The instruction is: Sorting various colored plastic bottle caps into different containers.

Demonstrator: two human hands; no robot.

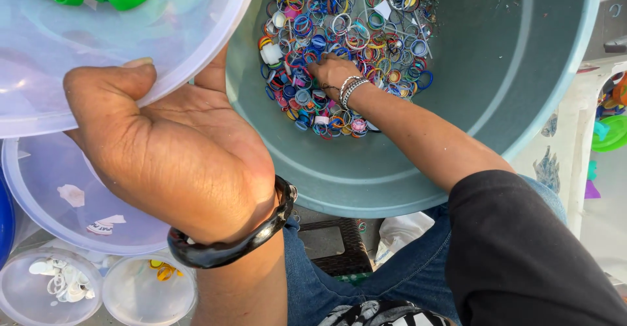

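Left hand (170, 163) grips a translucent bowl (98, 58) beside the grey-green tub (522, 71); right hand (333, 71) fingers pinch among coloured plastic rings (366, 32) inside.

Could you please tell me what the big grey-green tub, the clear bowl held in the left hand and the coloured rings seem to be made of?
Tub: likely moulded plastic, matte grey-green, with a smooth rolled rim and scuffed inside. Clear bowl, gripped by the left hand: thin translucent plastic, slightly glossy, green pieces showing through it. Coloured rings under the right hand: apparently thin plastic bands, glossy and bright.
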